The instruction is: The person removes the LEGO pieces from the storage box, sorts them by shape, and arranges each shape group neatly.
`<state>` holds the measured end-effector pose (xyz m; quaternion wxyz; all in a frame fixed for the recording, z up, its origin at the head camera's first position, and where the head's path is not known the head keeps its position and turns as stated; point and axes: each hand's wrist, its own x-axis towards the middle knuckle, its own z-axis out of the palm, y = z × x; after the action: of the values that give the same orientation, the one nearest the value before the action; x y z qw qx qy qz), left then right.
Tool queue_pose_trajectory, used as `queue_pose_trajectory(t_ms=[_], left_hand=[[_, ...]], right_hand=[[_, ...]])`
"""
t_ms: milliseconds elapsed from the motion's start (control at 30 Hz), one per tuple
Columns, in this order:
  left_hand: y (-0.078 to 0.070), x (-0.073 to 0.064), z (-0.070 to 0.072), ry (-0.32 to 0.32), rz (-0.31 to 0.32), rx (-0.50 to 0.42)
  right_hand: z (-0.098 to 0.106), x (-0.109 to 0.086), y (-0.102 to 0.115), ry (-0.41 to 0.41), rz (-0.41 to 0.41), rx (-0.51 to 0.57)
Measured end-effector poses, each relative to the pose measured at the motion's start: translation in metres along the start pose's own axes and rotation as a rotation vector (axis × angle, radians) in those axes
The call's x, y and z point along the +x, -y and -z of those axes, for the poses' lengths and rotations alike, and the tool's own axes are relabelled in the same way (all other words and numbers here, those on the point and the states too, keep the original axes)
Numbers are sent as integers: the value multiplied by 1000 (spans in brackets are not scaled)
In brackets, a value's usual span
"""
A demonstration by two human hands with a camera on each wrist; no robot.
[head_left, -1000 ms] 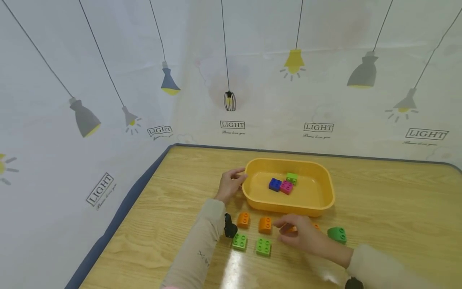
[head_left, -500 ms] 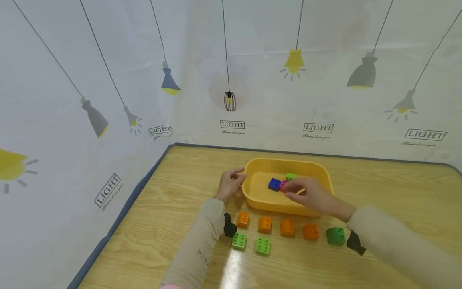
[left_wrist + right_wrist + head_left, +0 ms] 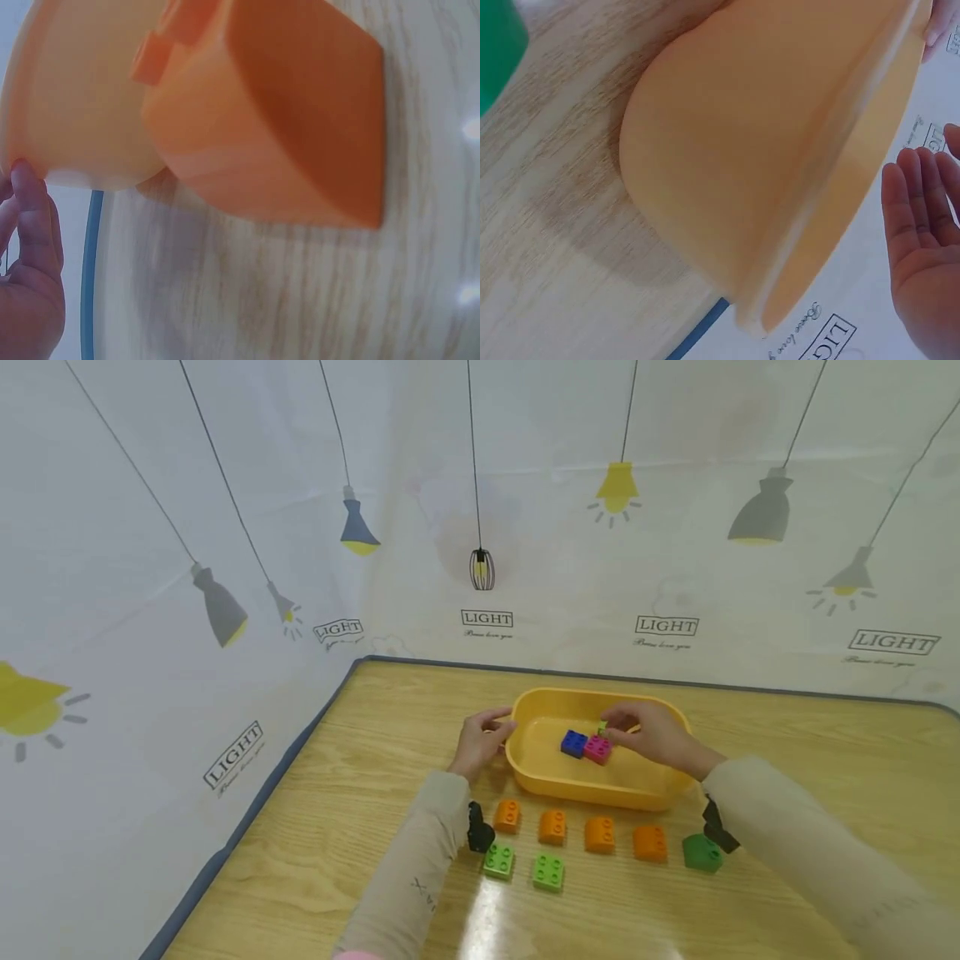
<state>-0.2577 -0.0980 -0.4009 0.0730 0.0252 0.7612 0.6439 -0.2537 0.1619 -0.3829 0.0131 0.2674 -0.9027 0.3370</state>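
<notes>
A yellow plastic basin point(image 3: 600, 792) stands on the wooden table. My left hand point(image 3: 480, 743) holds its left end, thumb and fingertips at the rim; the left wrist view shows this hand's fingers point(image 3: 34, 225) against the basin's outside. Inside lie a blue brick point(image 3: 573, 743), a pink brick point(image 3: 598, 749) and a light green brick point(image 3: 602, 727). My right hand point(image 3: 652, 735) reaches over the basin's right side, thumb and fingers around the light green brick and hiding most of it. I cannot tell whether they grip it.
In front of the basin runs a row of several curved orange bricks point(image 3: 552, 827), ending in a dark green brick point(image 3: 702, 853) at the right. Nearer are two light green bricks point(image 3: 548, 872). A white wall covering point(image 3: 420, 610) with printed lamps rises behind the table.
My right hand has moved from above the orange row into the basin, passing over the pink brick to the light green one. My left hand has stayed at the basin's left rim.
</notes>
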Motion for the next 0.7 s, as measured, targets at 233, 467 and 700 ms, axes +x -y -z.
queue_pose_trajectory(t_ms=[233,467,700], left_hand=[[4,3,0,-12,-4,1],[27,21,-1,-42,-20,8],[30,23,-1,-59,-8,21]], right_hand=[[-10,7,-13,13,-42,-17],[-20,10,-26,83,-130,46],[-31,12,-30,78,-123,22]])
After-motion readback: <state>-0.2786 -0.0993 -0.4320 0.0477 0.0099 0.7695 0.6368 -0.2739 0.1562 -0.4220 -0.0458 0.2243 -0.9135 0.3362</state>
